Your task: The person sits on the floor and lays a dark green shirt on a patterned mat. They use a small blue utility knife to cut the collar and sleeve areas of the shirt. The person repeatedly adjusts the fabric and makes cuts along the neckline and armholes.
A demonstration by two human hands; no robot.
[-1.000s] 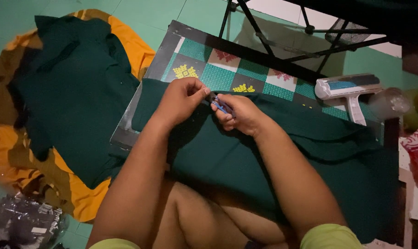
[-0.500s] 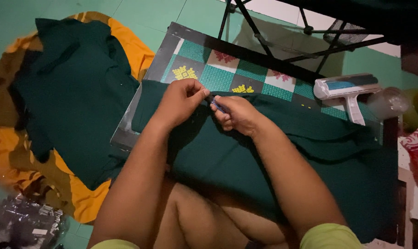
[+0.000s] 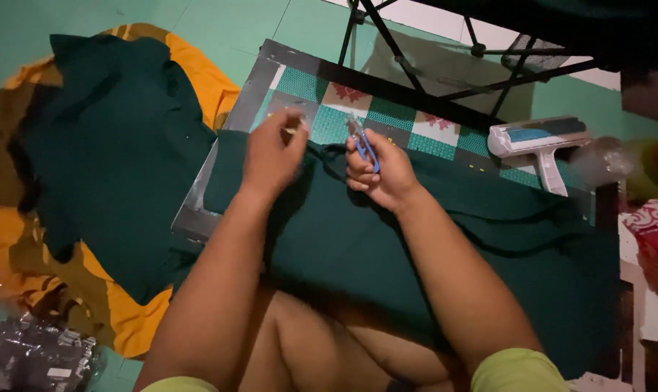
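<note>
A dark green cloth [image 3: 387, 232] lies across a low patterned board [image 3: 322, 109] and over my lap. My right hand [image 3: 380, 170] is closed around a small blue thread snipper [image 3: 362, 141], its blades pointing up and away from me above the cloth. My left hand [image 3: 271, 152] is lifted just above the cloth's left end, blurred, fingers pinched together near the board's tiles; I cannot tell whether anything thin is between them.
A pile of dark green cloth [image 3: 111, 152] rests on orange fabric [image 3: 206, 80] on the green floor at left. A white lint roller [image 3: 539, 141] lies at right. Black metal stand legs [image 3: 430, 65] cross behind the board. Clear plastic wrappers [image 3: 31, 352] sit bottom left.
My hands were together at the cloth's edge, working with the snipper. Now they have parted: the left hand has lifted up and left, the right has raised the snipper.
</note>
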